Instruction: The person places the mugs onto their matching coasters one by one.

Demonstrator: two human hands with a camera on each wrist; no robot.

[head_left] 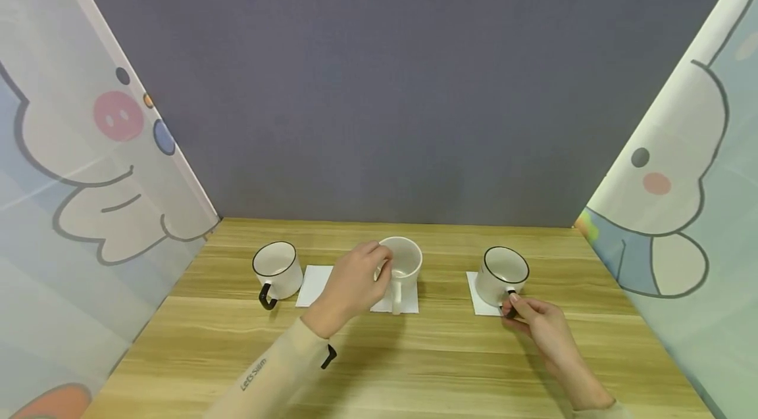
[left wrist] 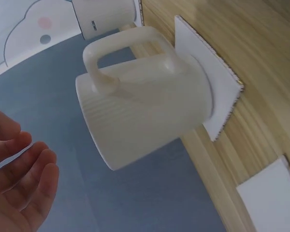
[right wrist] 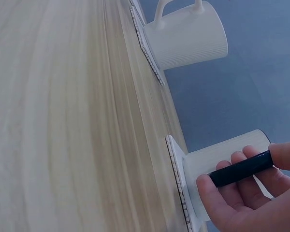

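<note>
My right hand (head_left: 547,330) pinches the black handle (right wrist: 241,169) of a white, dark-rimmed mug (head_left: 502,277) between thumb and fingers. This mug stands upright on a white square coaster (head_left: 484,304). My left hand (head_left: 358,277) is above and left of an all-white mug (head_left: 405,268), overlapping its rim in the head view. In the left wrist view, its loosely curved fingers (left wrist: 38,169) hold nothing and are apart from that mug. The white mug rests on another coaster (left wrist: 198,53), its handle facing me.
Left on the wooden table (head_left: 438,366) stands a second dark-rimmed mug (head_left: 278,271) with a black handle. Beside it lies a bare coaster (head_left: 310,284), partly behind my left hand. A dark panel (head_left: 391,90) rises behind. A black curved piece (head_left: 329,356) shows by my left sleeve.
</note>
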